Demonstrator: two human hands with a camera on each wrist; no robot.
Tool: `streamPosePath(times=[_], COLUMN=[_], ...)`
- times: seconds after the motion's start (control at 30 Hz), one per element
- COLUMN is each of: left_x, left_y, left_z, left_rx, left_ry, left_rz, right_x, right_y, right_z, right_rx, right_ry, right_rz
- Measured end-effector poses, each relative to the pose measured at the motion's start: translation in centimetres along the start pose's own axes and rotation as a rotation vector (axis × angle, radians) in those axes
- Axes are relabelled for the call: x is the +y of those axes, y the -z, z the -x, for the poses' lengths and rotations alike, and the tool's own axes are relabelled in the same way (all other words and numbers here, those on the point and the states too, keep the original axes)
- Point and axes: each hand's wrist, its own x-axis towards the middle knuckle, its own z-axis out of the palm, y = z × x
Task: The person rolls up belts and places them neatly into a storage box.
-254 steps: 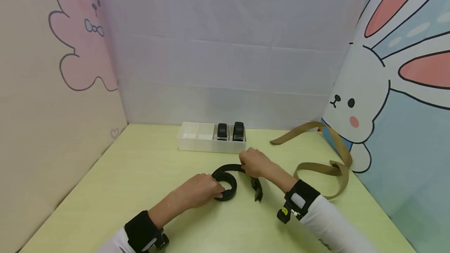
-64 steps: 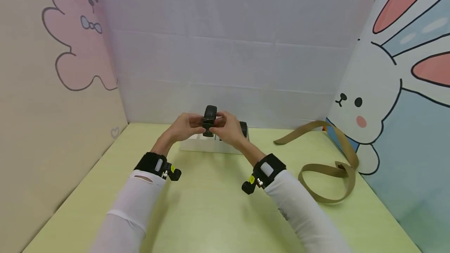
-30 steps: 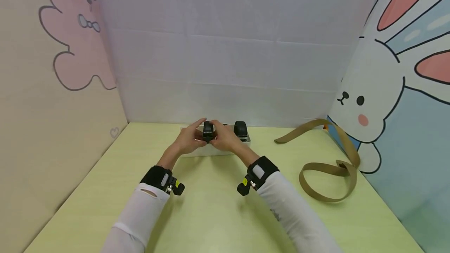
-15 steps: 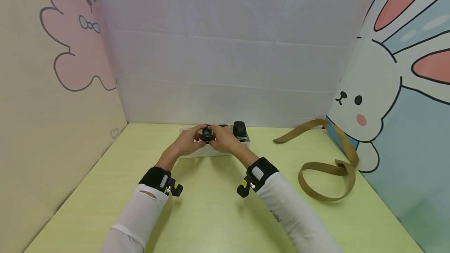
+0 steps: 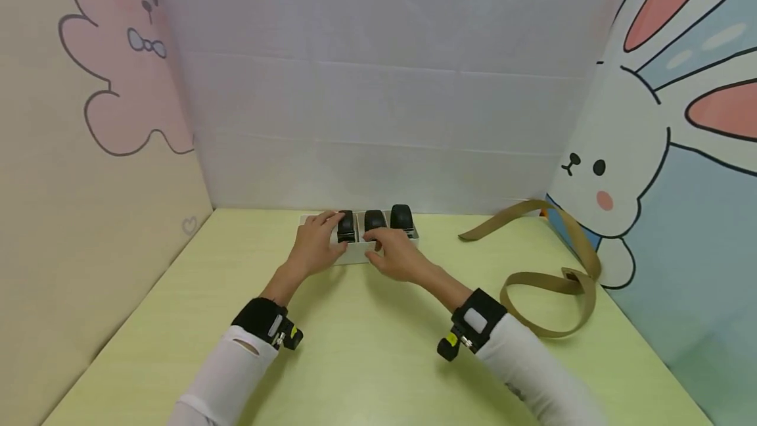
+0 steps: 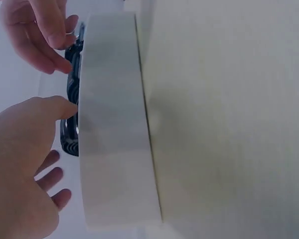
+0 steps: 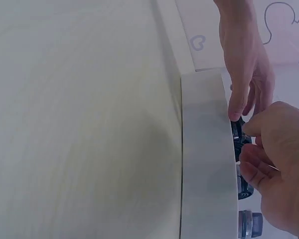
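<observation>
Three coiled black belts stand in a white divided box (image 5: 355,254) at the back of the table. My left hand (image 5: 313,246) is at the left coiled belt (image 5: 345,227), index fingertip by its top and thumb at the front rim. In the left wrist view, its other fingers are loosely bent beside the box. My right hand (image 5: 397,256) is in front of the middle coiled belt (image 5: 374,218), thumb and fingers apart with nothing held. The right coiled belt (image 5: 401,217) rises highest. In the right wrist view, both hands (image 7: 284,164) overlap the belts along the box wall (image 7: 207,159).
A tan webbing strap (image 5: 508,214) lies in loose loops on the right side of the pale yellow table (image 5: 367,360). White fabric (image 5: 378,104) stands behind the box, with printed cartoon panels on both sides.
The black belt, being rolled on the table at first, was carried coiled to the box and lowered in by both hands. My right hand has since let go and moved right; the left stays beside it.
</observation>
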Motion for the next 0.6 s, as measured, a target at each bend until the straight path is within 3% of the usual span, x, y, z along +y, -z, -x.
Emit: streamPosePath(times=[0.07, 0.13, 0.23, 0.37, 0.6], left_x=[-0.3, 0.8, 3.1, 8.1, 16.6], left_y=[-1.5, -2.4, -3.7, -4.8, -9.3], left_z=[-0.1, -0.1, -0.3, -0.2, -0.2], left_rx=[0.128, 0.215, 0.24, 0.08, -0.208], left_ry=[-0.092, -0.206, -0.363, -0.454, -0.598], left_rz=[-0.046, -0.044, -0.007, 0.032, -0.002], right_x=[-0.1, 0.0, 0.5, 1.9, 6.1], right_y=[0.8, 1.8, 3.5, 6.1, 11.0], right_z=[1.8, 3.8, 6.9, 10.9, 17.5], right_rx=[-0.046, -0.1, -0.162, -0.171, -0.029], right_ry=[-0.002, -0.008, -0.017, -0.035, -0.183], right_rz=[-0.004, -0.001, 0.018, 0.067, 0.166])
